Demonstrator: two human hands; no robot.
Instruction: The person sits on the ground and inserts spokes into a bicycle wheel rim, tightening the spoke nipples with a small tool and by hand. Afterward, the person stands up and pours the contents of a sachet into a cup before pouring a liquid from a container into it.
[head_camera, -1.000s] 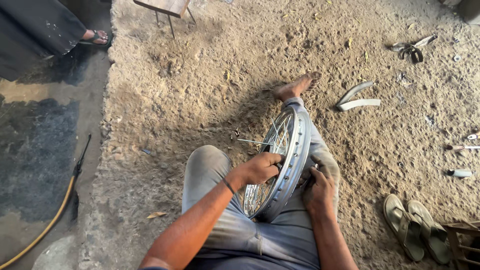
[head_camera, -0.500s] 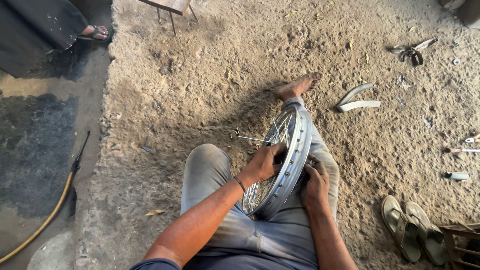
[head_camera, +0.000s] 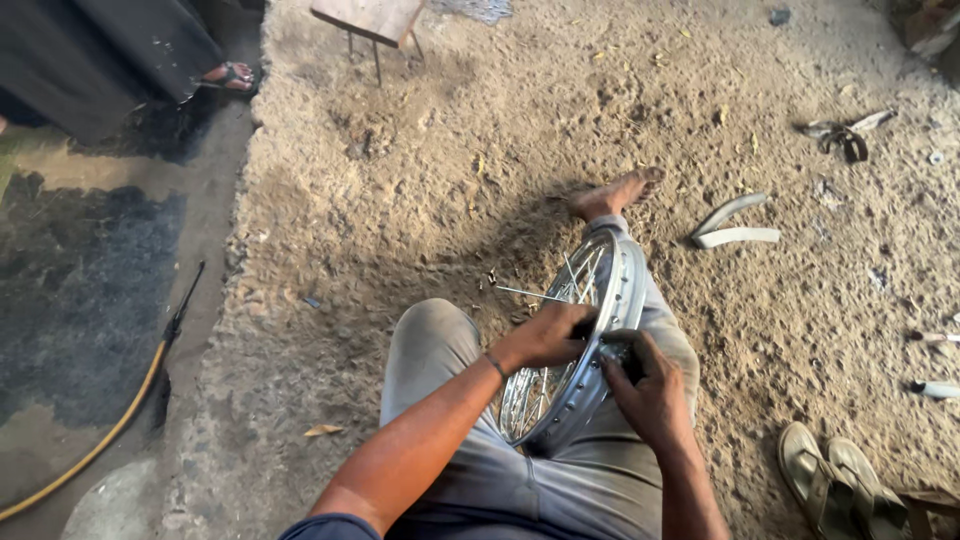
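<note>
Leftmost, a yellow hose (head_camera: 95, 440) with a dark nozzle lies along the wet concrete strip (head_camera: 90, 260), and another person's sandalled foot (head_camera: 232, 76) shows at the top beside the legs of a wooden stool (head_camera: 368, 20). Centre: the seated person holds a spoked wheel rim (head_camera: 590, 350) upright between the knees, resting on the grey trousers (head_camera: 440, 350), its upper end near the bare foot (head_camera: 615, 193). The left hand (head_camera: 545, 338) reaches through the spokes and is closed on the rim's inner side; the right hand (head_camera: 650, 385) grips the outer edge just opposite, fingers curled over a small dark object that cannot be identified. Rightward, on the sandy ground (head_camera: 480, 160), lie two pale curved strips (head_camera: 735, 225), a dark strap (head_camera: 845, 138), and a pair of sandals (head_camera: 835, 490).
</note>
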